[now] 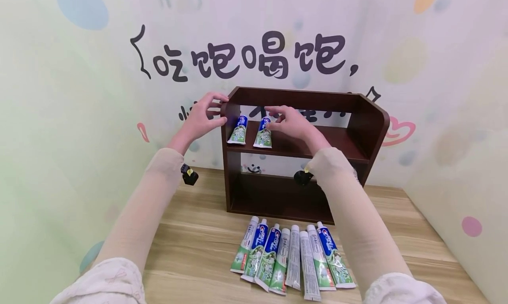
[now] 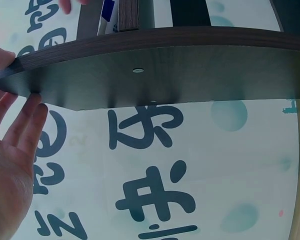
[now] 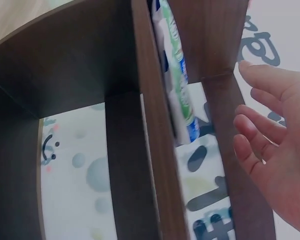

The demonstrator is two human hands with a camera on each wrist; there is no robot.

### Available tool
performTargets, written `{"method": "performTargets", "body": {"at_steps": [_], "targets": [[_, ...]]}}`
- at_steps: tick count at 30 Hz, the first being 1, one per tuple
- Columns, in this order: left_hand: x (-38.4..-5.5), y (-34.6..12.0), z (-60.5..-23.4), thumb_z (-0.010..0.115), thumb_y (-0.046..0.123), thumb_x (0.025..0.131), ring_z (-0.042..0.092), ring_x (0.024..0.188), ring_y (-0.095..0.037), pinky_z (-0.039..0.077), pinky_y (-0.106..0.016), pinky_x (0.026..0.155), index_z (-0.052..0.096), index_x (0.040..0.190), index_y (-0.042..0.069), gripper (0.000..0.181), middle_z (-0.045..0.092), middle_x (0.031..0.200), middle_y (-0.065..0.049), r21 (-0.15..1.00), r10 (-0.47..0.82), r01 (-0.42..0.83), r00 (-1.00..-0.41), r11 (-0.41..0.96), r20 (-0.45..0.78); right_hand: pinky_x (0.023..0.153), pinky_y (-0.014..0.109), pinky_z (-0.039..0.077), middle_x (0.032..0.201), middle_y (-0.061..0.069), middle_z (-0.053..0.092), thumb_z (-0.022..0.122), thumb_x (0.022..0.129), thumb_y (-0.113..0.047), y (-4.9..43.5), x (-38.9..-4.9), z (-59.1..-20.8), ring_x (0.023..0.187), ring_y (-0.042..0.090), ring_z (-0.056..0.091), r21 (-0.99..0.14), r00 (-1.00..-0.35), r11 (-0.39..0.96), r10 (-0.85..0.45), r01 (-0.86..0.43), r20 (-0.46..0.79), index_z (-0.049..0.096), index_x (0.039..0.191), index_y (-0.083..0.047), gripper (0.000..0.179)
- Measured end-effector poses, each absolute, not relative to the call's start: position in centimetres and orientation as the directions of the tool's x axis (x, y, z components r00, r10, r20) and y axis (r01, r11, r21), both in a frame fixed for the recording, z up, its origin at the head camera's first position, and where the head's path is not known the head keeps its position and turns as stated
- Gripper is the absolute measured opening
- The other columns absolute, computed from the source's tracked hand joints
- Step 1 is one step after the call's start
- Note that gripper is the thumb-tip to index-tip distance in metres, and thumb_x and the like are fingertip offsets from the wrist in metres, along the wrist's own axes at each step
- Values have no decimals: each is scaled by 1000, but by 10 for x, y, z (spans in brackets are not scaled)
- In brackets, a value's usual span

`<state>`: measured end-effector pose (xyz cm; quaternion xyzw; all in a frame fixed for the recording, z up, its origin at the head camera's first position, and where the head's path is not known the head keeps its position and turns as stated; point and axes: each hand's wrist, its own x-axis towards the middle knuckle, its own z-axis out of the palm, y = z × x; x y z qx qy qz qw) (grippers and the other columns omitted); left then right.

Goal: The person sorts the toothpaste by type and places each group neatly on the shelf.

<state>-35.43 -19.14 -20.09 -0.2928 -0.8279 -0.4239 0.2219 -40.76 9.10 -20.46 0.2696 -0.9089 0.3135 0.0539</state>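
Note:
A dark brown wooden shelf rack [image 1: 301, 155] stands on the table. My left hand [image 1: 202, 118] holds the upper edge of its left side panel [image 2: 155, 75], thumb on the edge and fingertips against the outer face. Two blue, white and green toothpaste tubes lie on the upper shelf, cap ends to the back: one tube [image 1: 238, 132] by the left panel, another tube [image 1: 263, 136] to its right. Over this second tube is my right hand [image 1: 291, 124]; in the right wrist view the hand [image 3: 277, 130] is apart from the tube [image 3: 177, 75], fingers loosely bent, holding nothing.
Several toothpaste tubes [image 1: 293, 257] lie side by side, fanned out, on the wood-grain table [image 1: 190, 238] in front of the rack. Behind is a printed wall covering [image 1: 254, 13] with black characters. The lower compartment [image 1: 274, 193] has a back rail.

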Motion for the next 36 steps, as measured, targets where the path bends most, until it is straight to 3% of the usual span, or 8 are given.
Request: {"method": "performTargets", "body": {"at_steps": [11, 21, 29, 36], "targets": [[-349, -190, -199, 64, -2, 88, 57, 122, -40, 49, -53, 106, 51, 129, -5, 43, 49, 142, -22, 567, 296, 677, -725, 469, 622, 84, 35, 52, 143, 4, 54, 68, 93, -32, 102, -392, -191, 114, 22, 52, -513, -804, 620, -442, -594, 397, 43, 150, -29, 62], [-350, -190, -199, 64, 0, 88, 57, 122, -40, 49, -53, 106, 50, 129, -6, 43, 50, 141, -21, 564, 301, 687, -717, 459, 629, 92, 37, 49, 141, 0, 56, 68, 93, -33, 120, -376, -187, 114, 19, 53, -509, -747, 553, -411, -660, 522, 47, 146, -34, 58], [-349, -189, -201, 64, -3, 87, 57, 123, -40, 49, -53, 106, 51, 128, -5, 43, 50, 142, -21, 572, 289, 685, -718, 450, 633, 90, 39, 48, 137, 0, 59, 69, 91, -31, 129, -351, -185, 111, 21, 54, -475, -684, 509, -388, -718, 618, 50, 145, -31, 57], [-351, -190, -202, 63, -4, 87, 56, 122, -41, 49, -54, 106, 51, 128, -5, 43, 50, 141, -22, 574, 288, 693, -712, 436, 641, 88, 34, 48, 134, 1, 61, 72, 90, -28, 134, -329, -183, 107, 13, 52, -415, -624, 503, -375, -758, 686, 52, 144, -31, 57]]}}
